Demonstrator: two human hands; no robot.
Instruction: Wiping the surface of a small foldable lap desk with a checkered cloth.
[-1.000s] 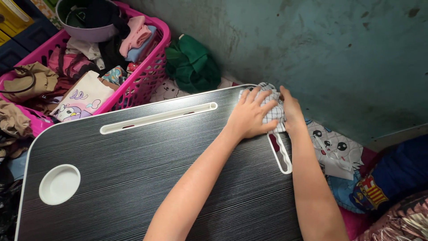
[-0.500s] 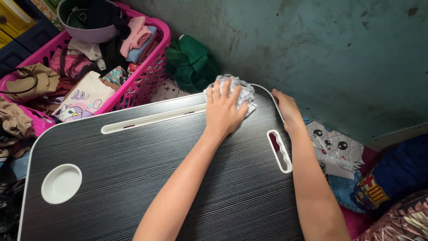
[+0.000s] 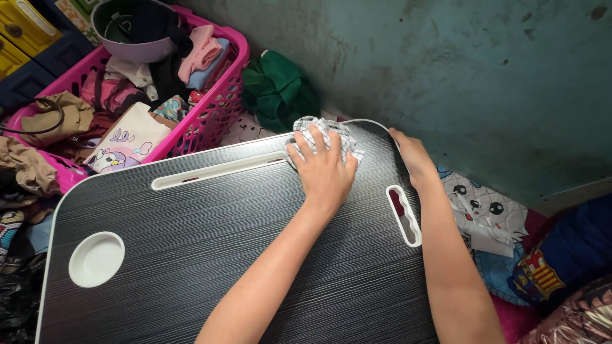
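Cloth: checked rag (image 3: pixel 325 132), crumpled, lies on the far edge of the lap desk (image 3: pixel 210 255), just beside the long slot (image 3: pixel 217 171).
Left hand: left hand (image 3: pixel 325 169) lies flat on the rag, fingers spread, palm pressing down; not closed round it.
Right hand: right hand (image 3: pixel 411 156) clamps the desk's right far rim, near the handle cutout (image 3: pixel 405 215).
Handling: likely light, soft and limp; it bunches under pressure and should slide easily on the smooth laminate.
Hold: best pinned under the whole palm, or pinched at a bunched fold.
Desk: stiff board; the rim gives a firm grip.
Around: pink laundry basket (image 3: pixel 220 111) behind, green fabric (image 3: pixel 280 89) by the wall.
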